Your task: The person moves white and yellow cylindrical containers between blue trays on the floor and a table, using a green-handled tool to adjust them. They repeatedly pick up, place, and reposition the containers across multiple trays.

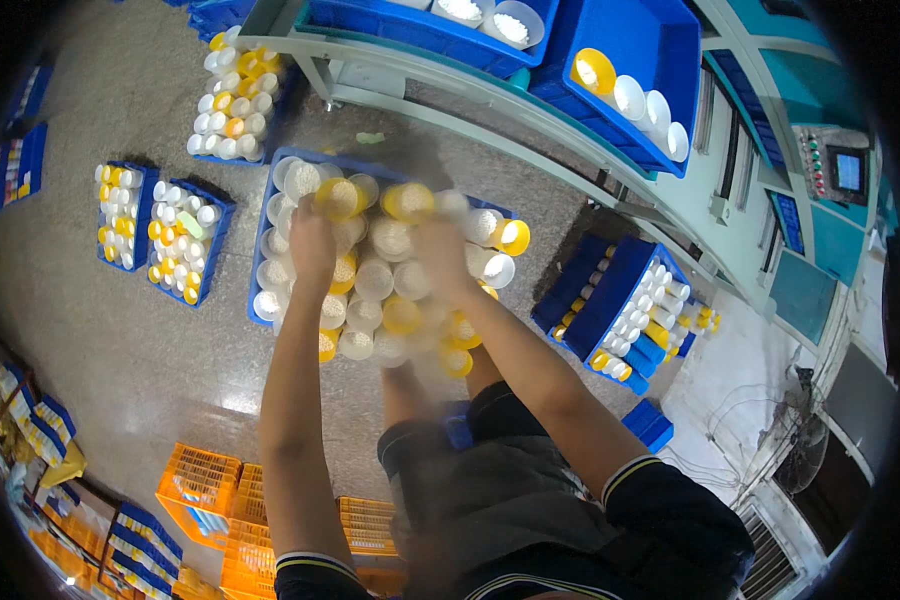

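Observation:
A blue tray (259,250) below me is packed with white and yellow cups, several of them holding small white pellets. My left hand (313,243) is over its left part, fingers closed at the side of a yellow cup (340,199). Beside that hand is a white cup full of pellets (301,179). My right hand (440,252) is over the right part, close to another yellow cup (408,201) and a whitish cup (452,204). Haze and motion smear the right fingers, so their grip is unclear. Cups at the tray's near side also look blurred.
Ahead stands a pale green machine frame (440,115) bearing blue bins (610,130) with cups. Other cup-filled blue trays rest on the floor at left (220,225) and far left (155,190). Stacked blue trays (595,300) are at right, orange crates (198,480) at lower left.

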Demonstrator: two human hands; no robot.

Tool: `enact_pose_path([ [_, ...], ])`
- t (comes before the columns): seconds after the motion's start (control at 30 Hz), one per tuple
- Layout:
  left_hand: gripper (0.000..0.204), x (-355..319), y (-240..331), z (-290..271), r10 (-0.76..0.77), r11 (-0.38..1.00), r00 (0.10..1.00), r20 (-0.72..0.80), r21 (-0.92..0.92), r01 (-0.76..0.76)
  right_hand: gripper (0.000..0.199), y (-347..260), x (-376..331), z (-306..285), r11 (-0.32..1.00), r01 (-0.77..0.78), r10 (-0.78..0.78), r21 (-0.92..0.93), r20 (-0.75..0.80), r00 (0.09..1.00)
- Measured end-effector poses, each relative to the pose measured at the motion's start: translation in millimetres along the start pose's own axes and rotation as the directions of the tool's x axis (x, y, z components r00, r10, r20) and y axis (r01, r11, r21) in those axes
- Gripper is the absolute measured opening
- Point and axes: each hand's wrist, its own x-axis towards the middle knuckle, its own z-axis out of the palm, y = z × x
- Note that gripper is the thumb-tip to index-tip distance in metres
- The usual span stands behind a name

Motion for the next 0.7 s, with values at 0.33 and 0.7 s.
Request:
enact_pose_path([
  [0.33,0.025,4,28,-4,0.074,0.970,0.987,0.141,0.218,-0.104,0.038,-3,-7,-20,0.991,0.104,-0.086,-0.080,0.206,0.975],
  [0.7,0.018,82,115,-114,0.304,0.947,0.931,-0.204,0.168,-0.272,0.035,-25,77,-209,0.878,0.378,-0.477,-0.294,-0.479,0.736],
])
